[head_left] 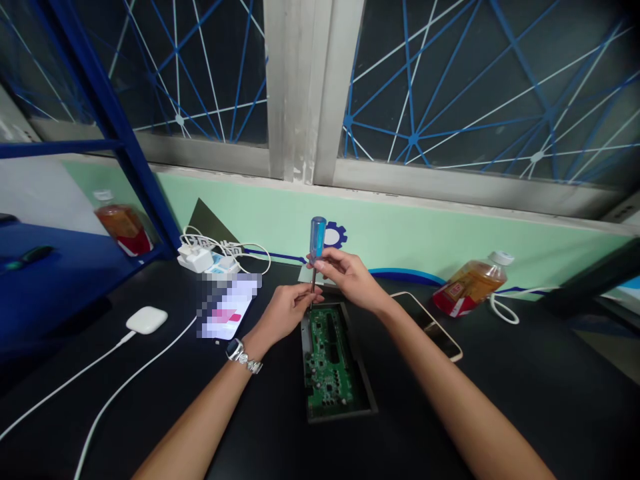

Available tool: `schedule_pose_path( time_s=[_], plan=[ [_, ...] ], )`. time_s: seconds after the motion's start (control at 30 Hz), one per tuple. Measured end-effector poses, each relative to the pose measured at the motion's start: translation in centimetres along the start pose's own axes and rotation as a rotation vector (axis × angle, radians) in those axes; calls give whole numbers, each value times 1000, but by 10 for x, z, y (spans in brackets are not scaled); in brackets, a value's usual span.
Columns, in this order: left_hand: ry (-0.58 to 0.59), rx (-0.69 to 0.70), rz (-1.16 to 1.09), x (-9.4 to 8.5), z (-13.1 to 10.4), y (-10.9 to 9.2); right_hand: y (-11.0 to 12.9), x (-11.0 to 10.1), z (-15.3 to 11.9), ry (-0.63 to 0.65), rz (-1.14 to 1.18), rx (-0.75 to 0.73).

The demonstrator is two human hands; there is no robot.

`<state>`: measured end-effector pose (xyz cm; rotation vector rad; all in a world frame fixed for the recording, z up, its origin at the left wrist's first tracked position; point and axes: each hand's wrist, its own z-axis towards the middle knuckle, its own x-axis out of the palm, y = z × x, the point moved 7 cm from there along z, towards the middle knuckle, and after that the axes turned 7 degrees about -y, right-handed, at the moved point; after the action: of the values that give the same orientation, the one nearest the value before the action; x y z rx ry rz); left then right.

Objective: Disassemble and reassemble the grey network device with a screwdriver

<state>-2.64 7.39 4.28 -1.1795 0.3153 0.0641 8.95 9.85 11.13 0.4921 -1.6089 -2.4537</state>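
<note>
A screwdriver (317,239) with a clear blue handle stands upright over the far left corner of an open casing (369,393). My right hand (347,275) pinches the lower part of its handle. Lower down, the fingers of my left hand (289,308) close round the shaft near the tip. Inside the dark-framed casing lies a green circuit board (325,373) with many small parts. Fingers hide the exact spot where the tip meets the casing, so a screw cannot be made out.
Left of the casing lie a lit phone (233,310), a white charging case (147,320) on a cable and a power strip (215,263) with plugs. To the right are another phone (430,327) and a drink bottle (470,285). A green wall (400,227) rises behind the black table (400,433).
</note>
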Motion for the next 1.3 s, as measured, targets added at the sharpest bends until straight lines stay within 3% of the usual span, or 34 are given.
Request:
schedule_pose_path(
  time_s=[0.23,0.43,0.6,0.77,0.87,1.13,1.3],
  plan=[
    [37,49,44,1,0,-5,-10,2,3,-139,86,-43],
    [11,72,117,1,-1,-11,-8,0,4,-271,-7,-77],
    [-19,184,312,-5,-2,-14,-7,1,4,-292,-68,-92],
    [53,159,527,-9,-1,7,-7,0,5,-294,-88,-102],
    [68,139,585,-9,-2,15,-6,1,4,-287,-31,-120],
    [52,132,655,-7,-4,9,-8,1,0,-340,-32,-116],
    [50,139,673,-6,-2,11,7,-15,-2,-378,-16,-112]
  ],
)
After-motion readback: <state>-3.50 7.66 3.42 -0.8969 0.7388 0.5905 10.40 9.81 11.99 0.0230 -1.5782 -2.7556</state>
